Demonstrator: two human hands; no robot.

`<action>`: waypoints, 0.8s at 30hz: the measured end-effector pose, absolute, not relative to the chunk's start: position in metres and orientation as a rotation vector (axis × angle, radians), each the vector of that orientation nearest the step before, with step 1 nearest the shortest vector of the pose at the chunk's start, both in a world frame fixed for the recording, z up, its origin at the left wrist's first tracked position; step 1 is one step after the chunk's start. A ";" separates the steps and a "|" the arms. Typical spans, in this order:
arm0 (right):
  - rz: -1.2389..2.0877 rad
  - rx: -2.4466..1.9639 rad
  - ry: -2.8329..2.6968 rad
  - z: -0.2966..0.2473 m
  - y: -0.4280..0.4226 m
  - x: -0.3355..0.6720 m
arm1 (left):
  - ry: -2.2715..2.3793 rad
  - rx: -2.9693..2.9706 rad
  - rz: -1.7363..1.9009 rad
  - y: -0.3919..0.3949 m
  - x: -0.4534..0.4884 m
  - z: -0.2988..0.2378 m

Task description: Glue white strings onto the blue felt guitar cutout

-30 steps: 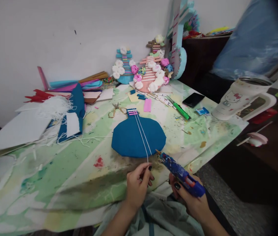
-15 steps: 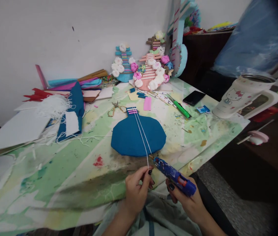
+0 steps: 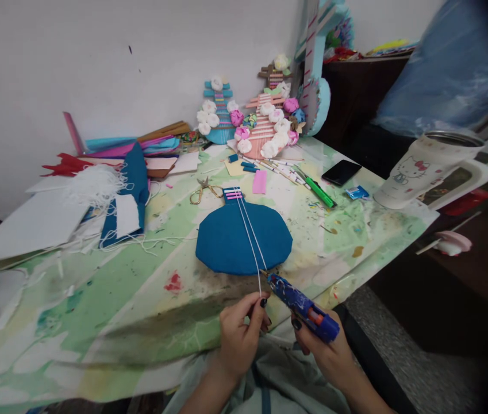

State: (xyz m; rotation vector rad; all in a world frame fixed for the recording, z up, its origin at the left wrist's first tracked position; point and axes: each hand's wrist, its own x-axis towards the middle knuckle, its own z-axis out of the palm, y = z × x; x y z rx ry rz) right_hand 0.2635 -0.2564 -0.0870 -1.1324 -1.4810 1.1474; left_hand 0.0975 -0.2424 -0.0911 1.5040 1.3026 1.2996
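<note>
One bare left hand point(image 3: 244, 325) pinches a thin white cord point(image 3: 251, 241) between thumb and finger; I see the right hand point(image 3: 323, 348) wrapped around a dark blue glue gun point(image 3: 299, 303). I judge the step as gluing the cord at the edge of the flat, many-sided blue panel point(image 3: 222, 241); the next move calls for steady tension and a precise nozzle point(image 3: 265, 274). That panel lies just beyond both hands, the nozzle at its near edge, though I cannot tell whether they touch.

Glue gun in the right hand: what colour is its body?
The glue gun is mostly dark blue, best seen in the head view.
</note>
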 end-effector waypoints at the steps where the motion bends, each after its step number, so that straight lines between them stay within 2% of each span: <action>1: 1.144 -1.135 -1.478 -0.087 -0.257 0.264 | 1.303 1.505 1.302 -0.242 0.098 -0.091; 24: 1.034 -1.170 -1.588 -0.084 -0.256 0.265 | 1.307 1.520 1.313 -0.242 0.098 -0.091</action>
